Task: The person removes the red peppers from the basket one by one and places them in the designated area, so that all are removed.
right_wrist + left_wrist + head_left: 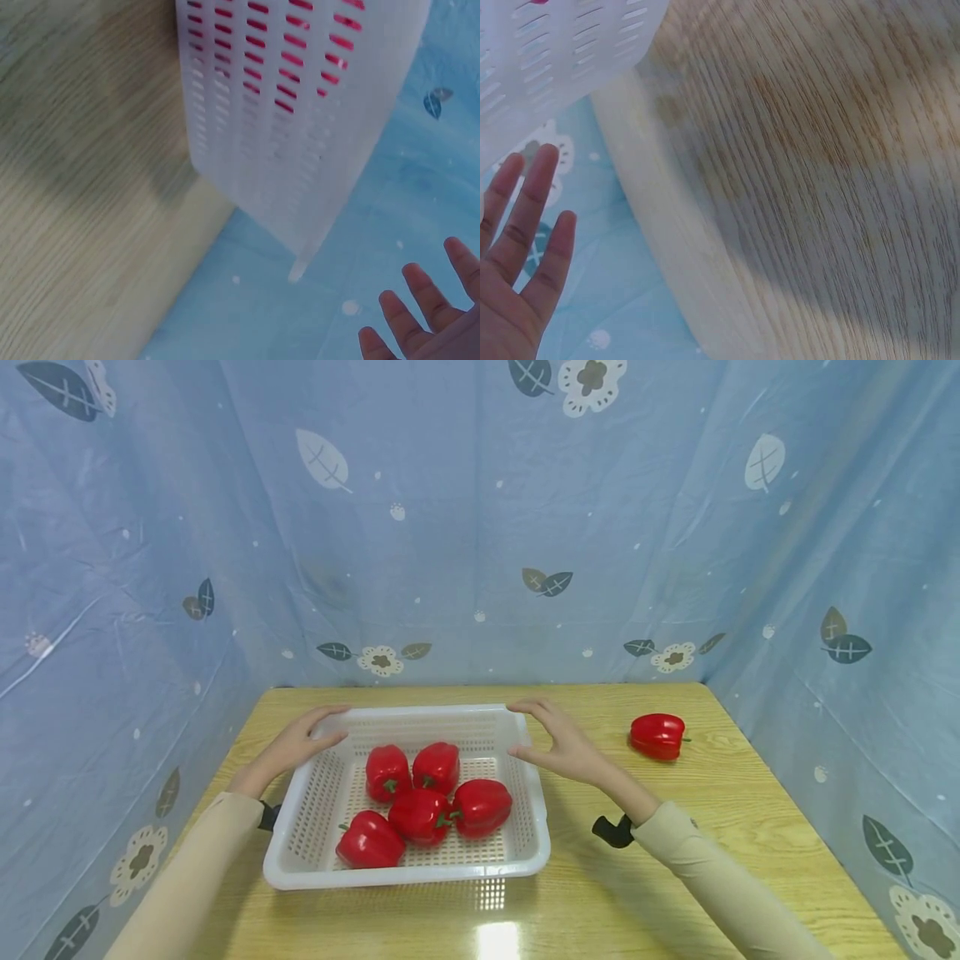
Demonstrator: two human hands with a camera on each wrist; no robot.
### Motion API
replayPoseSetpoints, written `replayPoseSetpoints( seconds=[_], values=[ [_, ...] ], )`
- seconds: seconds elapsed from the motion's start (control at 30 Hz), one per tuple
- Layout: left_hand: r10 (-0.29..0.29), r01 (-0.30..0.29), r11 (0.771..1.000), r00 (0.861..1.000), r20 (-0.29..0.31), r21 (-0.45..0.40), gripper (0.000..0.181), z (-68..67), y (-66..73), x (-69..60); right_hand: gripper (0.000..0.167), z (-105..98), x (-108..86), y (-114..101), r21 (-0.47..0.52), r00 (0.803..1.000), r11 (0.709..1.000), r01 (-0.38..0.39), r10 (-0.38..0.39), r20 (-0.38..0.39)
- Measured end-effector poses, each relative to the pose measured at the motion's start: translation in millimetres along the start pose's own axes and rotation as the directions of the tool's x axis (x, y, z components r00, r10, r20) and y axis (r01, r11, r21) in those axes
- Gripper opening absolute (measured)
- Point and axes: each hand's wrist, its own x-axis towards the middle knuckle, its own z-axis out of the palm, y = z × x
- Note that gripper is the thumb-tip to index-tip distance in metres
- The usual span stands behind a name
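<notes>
A white plastic basket [405,878] with slotted walls stands on the table and holds several red bell peppers [420,817] with green stems. At its back left corner is my left hand [294,747], fingers spread and mostly straight. My right hand [564,750] is by the back right corner, thumb and fingers apart. The right wrist view shows a gap between its fingers [427,296] and the basket wall [262,142]. In the left wrist view, the fingers [532,195] lie close to the wall; contact there is unclear. Neither hand holds anything.
One more red bell pepper [657,737] lies on its side at the back right of the wooden table [600,893]. A blue curtain [480,527] with leaves and flowers hangs behind the table and along both sides. Dark wrist-worn pieces [613,832] sit at both cuffs.
</notes>
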Motion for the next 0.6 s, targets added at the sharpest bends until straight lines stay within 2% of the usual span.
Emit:
replayPoseSetpoints(
  seconds=[0.1,0.4,0.6],
  values=[
    [-0.001,0.001,1.0,1.0,0.006,-0.017,0.06,0.6,-0.5,0.2,0.061,5.4,0.7,-3.8,-0.028,0.999,0.999,0.04,-0.04,0.025],
    [0.03,-0.029,0.998,0.999,-0.017,0.054,0.055,-0.1,-4.3,2.8,0.067,18.3,4.3,-15.7,-0.063,0.984,0.995,0.082,-0.07,0.166],
    [0.02,-0.02,0.999,1.0,-0.007,0.025,0.056,0.5,-4.9,2.3,0.07,26.9,5.7,-20.3,-0.105,0.967,0.988,0.11,-0.082,0.24]
  ],
)
